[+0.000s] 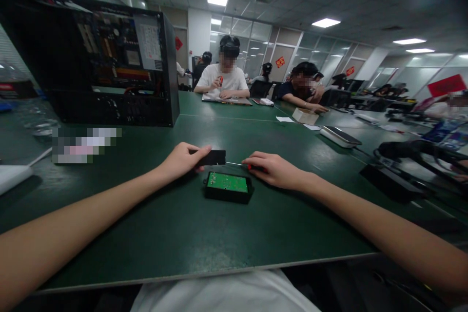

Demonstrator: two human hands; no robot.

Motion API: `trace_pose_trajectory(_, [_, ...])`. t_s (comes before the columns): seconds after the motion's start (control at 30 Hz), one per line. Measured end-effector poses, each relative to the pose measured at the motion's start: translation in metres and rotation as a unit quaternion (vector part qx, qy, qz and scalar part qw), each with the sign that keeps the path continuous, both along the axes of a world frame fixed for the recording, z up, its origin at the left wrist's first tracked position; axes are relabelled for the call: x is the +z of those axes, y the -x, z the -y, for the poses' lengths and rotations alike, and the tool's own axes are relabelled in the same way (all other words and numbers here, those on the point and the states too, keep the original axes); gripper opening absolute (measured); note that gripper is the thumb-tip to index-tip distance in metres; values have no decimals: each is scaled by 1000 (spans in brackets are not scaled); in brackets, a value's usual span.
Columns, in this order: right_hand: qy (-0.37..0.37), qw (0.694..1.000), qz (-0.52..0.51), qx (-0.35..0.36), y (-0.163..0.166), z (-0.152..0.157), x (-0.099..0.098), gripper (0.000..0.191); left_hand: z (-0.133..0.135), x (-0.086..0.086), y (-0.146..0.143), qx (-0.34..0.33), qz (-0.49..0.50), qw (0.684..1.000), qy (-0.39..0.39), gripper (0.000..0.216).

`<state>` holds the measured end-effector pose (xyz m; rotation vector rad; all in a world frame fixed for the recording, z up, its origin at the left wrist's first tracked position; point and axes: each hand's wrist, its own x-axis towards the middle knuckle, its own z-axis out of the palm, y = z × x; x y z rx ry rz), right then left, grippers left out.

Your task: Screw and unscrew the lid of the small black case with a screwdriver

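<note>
The left hand (186, 158) is grasping a flat black piece (216, 157), with the thumb lying along its top and fingers curling beneath, while the right hand (272, 168) is gripping a screwdriver (257, 169) by its red and black handle. The screwdriver's thin shaft is pointing left at the near end of that piece, and its tip is appearing to meet the edge, though blur is hiding whether they are truly touching. Just below and between the hands, an open black box (228, 196) is sitting on the green table (204, 239), with a green circuit board (228, 183) lying inside it and facing up; neither hand is holding the box. An open computer case (170, 68) is standing farther back on the left, and a person in white (234, 78) is working across the table. Judging by the pose, the step in hand is involving the screwdriver's tip and the edge of the black piece. The next move is probably calling for a firm left grasp, a shaft staying lined up with its contact spot, and light, controlled pressure, since a slipping tip could be striking the nearby fingers or the exposed board.
</note>
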<state>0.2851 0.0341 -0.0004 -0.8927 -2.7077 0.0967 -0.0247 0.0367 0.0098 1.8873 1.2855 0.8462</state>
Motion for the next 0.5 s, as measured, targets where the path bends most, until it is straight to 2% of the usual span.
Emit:
trace_pose_trajectory(0.13, [-22, 1000, 11, -17, 5, 2, -3, 32, -6, 2, 6, -9, -117, 991, -67, 56])
trace_pose_trajectory(0.23, [-39, 999, 6, -31, 8, 7, 0, 30, -5, 5, 6, -18, -151, 984, -97, 55])
trace_pose_trajectory(0.4, [-15, 996, -90, -8, 17, 21, 11, 36, -10, 6, 10, -20, -155, 985, -73, 56])
trace_pose_trajectory(0.5, [11, 994, -108, 17, 31, 36, 13, 42, -14, 5, 13, -14, -149, 987, -48, 58])
